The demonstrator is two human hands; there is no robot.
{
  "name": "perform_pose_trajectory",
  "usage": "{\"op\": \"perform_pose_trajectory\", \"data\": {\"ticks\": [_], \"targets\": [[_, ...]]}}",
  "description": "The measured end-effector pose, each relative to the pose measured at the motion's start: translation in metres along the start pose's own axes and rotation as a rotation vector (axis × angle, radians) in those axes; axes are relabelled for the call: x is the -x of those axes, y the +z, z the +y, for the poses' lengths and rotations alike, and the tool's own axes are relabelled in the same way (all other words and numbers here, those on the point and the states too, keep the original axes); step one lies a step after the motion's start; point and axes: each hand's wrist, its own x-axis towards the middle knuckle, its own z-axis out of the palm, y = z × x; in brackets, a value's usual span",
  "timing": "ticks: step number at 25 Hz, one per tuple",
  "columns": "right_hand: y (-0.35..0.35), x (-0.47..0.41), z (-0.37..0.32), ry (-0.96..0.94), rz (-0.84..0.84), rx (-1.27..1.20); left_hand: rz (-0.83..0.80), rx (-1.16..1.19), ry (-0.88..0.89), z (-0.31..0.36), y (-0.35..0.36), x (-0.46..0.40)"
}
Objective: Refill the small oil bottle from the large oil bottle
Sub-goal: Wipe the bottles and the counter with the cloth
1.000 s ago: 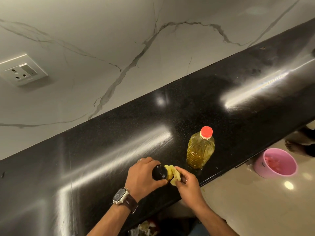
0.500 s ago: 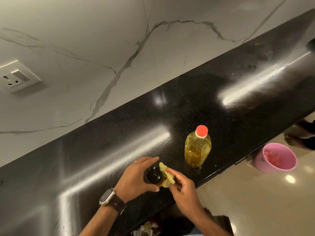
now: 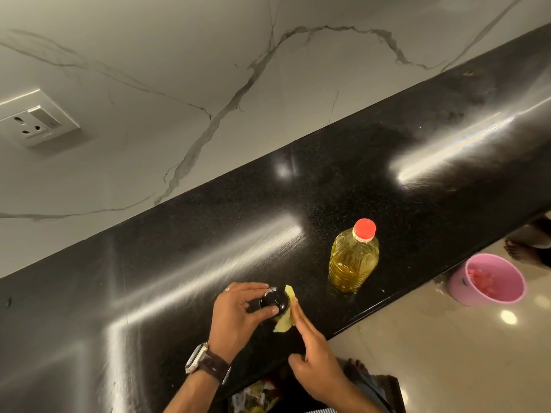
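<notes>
Head view: I look down at a glossy black stone countertop (image 3: 179, 263) that runs on a slant below a pale marble-veined wall (image 3: 179, 55).
Small bottle: a small oil bottle with a round black cap (image 3: 273, 301) stands upright near the counter's front edge, seen from above, so its body is mostly hidden beneath the cap.
My left hand: my left hand (image 3: 238, 314) curls over the small bottle, and my thumb and fingers grip the black cap from the left.
My wrist: a smartwatch with a dark leather strap (image 3: 205, 363) sits on my left wrist.
Yellow piece: a crumpled pale yellow scrap, maybe paper or cloth (image 3: 285, 311), lies against the right side of the small bottle.
My right hand: my right hand (image 3: 316, 353) has straight, relaxed fingers that press flat against the yellow scrap; it grips nothing.
Large bottle: a large clear plastic bottle of golden oil with a red screw cap (image 3: 354, 257) stands upright on the counter to the right of the small bottle, apart from both hands, cap on.
Wall: a white electrical socket plate (image 3: 37, 126) is fixed at the left.
Floor: a pink plastic bucket (image 3: 489, 278) sits on the cream tiled floor beyond the counter edge.
</notes>
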Motion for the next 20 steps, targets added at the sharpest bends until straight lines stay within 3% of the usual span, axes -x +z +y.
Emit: {"op": "perform_pose_trajectory", "data": {"ticks": [8, 12, 15, 20], "targets": [[-0.024, -0.035, -0.035, -0.027, 0.031, 0.118, 0.013, -0.023, 0.038, 0.000, -0.001, 0.001], [-0.008, -0.013, -0.026, 0.078, 0.013, 0.015, 0.033, -0.037, 0.031, -0.002, 0.001, 0.001], [-0.003, -0.005, -0.029, 0.008, 0.031, -0.003, 0.055, -0.031, 0.037, -0.002, 0.002, 0.002], [-0.049, -0.056, -0.064, -0.170, -0.106, 0.359, 0.052, -0.040, 0.029, -0.006, 0.004, 0.003]]}}
